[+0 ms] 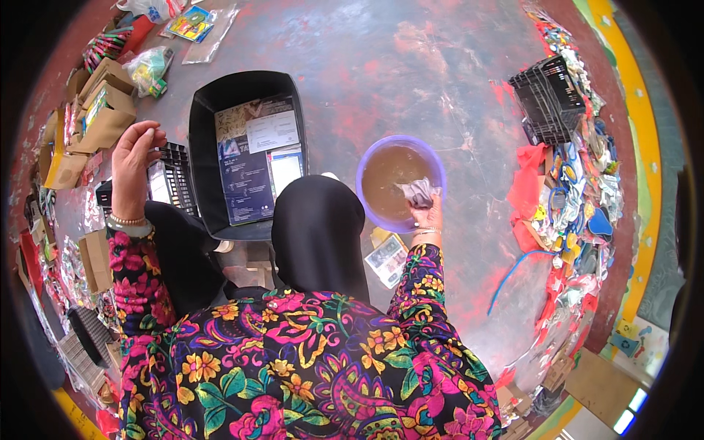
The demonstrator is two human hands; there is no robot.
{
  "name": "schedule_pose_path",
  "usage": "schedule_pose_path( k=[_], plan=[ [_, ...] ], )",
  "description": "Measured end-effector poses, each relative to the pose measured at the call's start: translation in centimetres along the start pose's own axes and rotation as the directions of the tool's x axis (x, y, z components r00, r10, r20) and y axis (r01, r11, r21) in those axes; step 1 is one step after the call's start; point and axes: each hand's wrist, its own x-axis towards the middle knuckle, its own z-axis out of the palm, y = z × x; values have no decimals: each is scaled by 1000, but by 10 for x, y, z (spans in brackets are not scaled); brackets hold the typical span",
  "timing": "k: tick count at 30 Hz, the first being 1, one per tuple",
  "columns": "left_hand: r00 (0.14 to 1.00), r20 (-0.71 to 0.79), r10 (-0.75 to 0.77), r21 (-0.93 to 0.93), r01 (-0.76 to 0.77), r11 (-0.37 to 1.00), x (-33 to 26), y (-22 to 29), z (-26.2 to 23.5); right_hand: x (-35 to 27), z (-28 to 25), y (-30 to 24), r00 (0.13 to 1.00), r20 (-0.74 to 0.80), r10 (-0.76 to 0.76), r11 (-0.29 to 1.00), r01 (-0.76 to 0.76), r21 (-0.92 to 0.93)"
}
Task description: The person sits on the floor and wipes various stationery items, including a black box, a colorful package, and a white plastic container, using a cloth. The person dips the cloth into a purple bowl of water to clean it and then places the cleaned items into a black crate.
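My right hand (pixel 426 213) grips a wet-looking greyish-mauve cloth (pixel 419 192) at the near right side of a round purple basin (pixel 359 178). Cloudy brown water (pixel 392 165) fills much of the basin, and the cloth hangs over it. At the left, my left hand (pixel 136 150) is raised with its fingers bent together, and no object shows in it. It is beside a black plastic tub (pixel 202 132). Inside the tub lie a dark blue printed sheet (pixel 244 187), a white card (pixel 272 132) and other printed papers.
A black crate (pixel 176 176) stands partly behind the tub. Cardboard boxes (pixel 106 117) and plastic bags (pixel 149 70) lie at the left. Another black crate (pixel 548 99) and a long heap of scraps (pixel 576 191) line the right. A printed paper (pixel 386 260) lies near the basin.
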Motion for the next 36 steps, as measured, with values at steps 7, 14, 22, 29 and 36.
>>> schedule_pose_path(
  k=[7,14,22,29,36],
  plan=[
    [999,46,19,-82,-16,997,14,-16,0,-45,59,-7,951,-16,-310,935,308,174],
    [999,22,35,-141,-32,990,19,-24,1,-51,75,-23,939,-58,-340,917,345,200],
    [998,34,52,-173,-45,984,29,-32,3,-64,81,-46,934,71,-349,918,356,-176],
    [999,26,42,-174,-37,984,31,-34,7,-101,121,-48,928,182,-327,932,348,-104],
    [998,46,42,-173,-34,984,28,-30,11,-80,109,-52,942,74,-328,928,335,-162]
  ],
)
